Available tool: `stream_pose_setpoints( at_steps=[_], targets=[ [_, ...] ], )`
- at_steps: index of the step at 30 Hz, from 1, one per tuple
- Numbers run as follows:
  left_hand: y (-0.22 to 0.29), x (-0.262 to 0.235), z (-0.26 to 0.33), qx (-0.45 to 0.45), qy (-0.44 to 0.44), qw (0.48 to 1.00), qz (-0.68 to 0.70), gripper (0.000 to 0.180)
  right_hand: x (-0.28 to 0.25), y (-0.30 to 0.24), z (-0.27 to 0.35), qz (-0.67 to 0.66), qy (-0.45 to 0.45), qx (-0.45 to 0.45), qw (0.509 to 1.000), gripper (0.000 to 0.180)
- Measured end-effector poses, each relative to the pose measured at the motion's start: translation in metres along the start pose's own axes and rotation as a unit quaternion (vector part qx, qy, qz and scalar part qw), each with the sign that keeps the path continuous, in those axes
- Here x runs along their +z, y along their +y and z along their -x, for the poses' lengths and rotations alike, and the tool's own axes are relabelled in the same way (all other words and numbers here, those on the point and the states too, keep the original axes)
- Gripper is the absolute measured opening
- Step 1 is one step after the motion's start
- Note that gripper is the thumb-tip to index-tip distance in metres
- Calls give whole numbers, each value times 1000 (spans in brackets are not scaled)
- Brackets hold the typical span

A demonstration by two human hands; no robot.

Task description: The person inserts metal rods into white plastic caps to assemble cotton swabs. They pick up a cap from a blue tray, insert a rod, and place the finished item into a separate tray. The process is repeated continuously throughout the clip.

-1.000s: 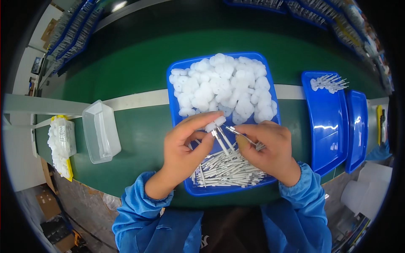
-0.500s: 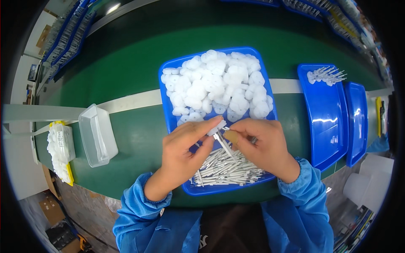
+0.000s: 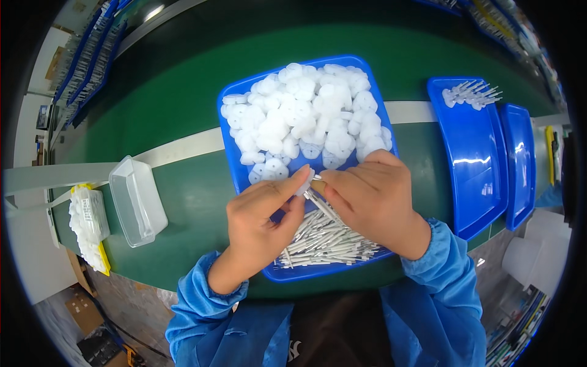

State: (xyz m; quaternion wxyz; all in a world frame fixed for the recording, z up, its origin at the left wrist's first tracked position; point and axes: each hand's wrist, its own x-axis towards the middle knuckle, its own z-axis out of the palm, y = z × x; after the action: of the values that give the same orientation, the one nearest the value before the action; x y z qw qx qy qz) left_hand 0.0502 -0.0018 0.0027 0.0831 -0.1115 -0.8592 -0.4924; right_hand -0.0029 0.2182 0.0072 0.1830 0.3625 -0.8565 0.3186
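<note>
A white round plastic disc point(image 3: 304, 185) is pinched between the thumb and forefinger of my left hand point(image 3: 260, 214). A few thin white rods point(image 3: 325, 207) hang from it, slanting down to the right. My right hand point(image 3: 376, 199) is closed against the disc's right side, a tan finger cover showing at its fingertips. What sits between those fingertips is mostly hidden. Both hands are over a blue tray point(image 3: 231, 156). At its far end lies a heap of similar white discs point(image 3: 299, 110); at its near end, a pile of white rods with metallic ends point(image 3: 330, 248).
Right of me, a blue tray point(image 3: 480, 177) holds several discs with rods point(image 3: 474, 95) at its far end, beside another blue tray point(image 3: 520, 165). To the left stand a clear plastic box point(image 3: 139, 211) and a bundle of white pieces point(image 3: 88, 223) on something yellow.
My right hand has turned, its knuckles now covering more of the fingertips, and has closed in on the disc. The disc has tilted slightly. The view has shifted a little.
</note>
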Motion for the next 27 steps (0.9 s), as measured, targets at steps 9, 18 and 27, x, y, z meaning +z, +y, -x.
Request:
stream_pose_setpoints(
  at_steps=[9, 18, 27],
  targets=[
    [0, -2, -3, -65, -16, 988, 142, 49, -3, -3, 0, 22, 30, 1, 999, 17],
    [-11, -1, -4, -54, -9, 964, 261, 51, -18, 4, 4, -3, 42, -8, 999, 41],
    [-3, -4, -7, -24, -29, 981, 193, 58, -15, -4, 6, 23, -9, -65, 998, 51]
  ],
)
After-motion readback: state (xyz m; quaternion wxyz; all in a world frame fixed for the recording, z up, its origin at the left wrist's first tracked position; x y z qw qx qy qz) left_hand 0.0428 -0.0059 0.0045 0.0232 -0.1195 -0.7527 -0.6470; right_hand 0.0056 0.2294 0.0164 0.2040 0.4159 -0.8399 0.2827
